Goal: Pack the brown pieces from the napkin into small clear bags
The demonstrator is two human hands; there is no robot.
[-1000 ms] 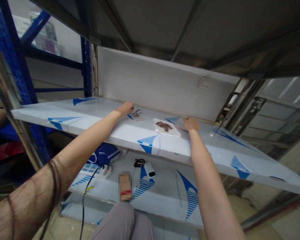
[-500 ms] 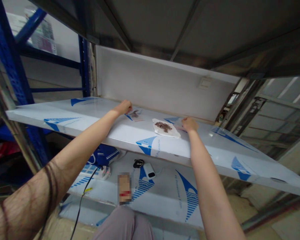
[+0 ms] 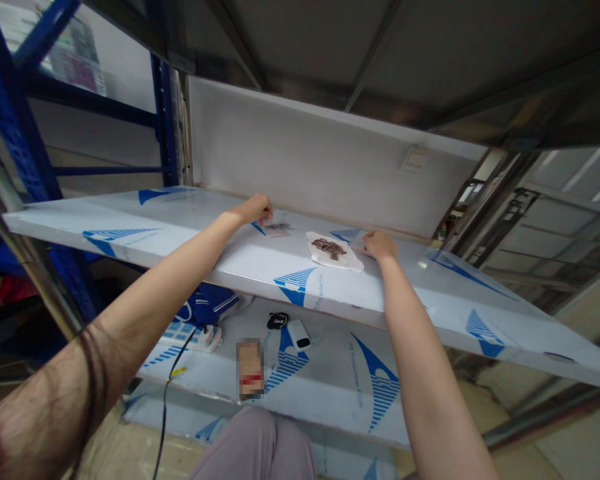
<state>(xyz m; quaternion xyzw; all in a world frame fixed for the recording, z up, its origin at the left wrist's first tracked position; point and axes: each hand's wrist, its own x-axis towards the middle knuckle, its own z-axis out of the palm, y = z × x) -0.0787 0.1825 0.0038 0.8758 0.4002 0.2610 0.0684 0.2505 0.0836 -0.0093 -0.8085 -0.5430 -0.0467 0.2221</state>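
Observation:
Both my arms reach up onto a white shelf board [image 3: 180,230] covered in film with blue logos. My left hand [image 3: 254,208] is closed in a pinch on a small clear plastic bag [image 3: 279,227] with dark bits in it, near the back wall. My right hand [image 3: 379,244] rests with fingers curled at the right edge of a white sheet [image 3: 336,252] that carries a heap of small brown pieces [image 3: 329,248]. What the right fingers hold, if anything, is hidden.
A lower shelf [image 3: 330,387] holds a power strip [image 3: 196,337] with a black cable, a blue bag [image 3: 207,311], a small white device [image 3: 299,334] and a black object. Blue rack posts [image 3: 17,133] stand left, metal framing right. My knee [image 3: 253,443] shows below.
My left hand has slid slightly right and back onto the small bag. My right hand has barely moved. The view has shifted a little.

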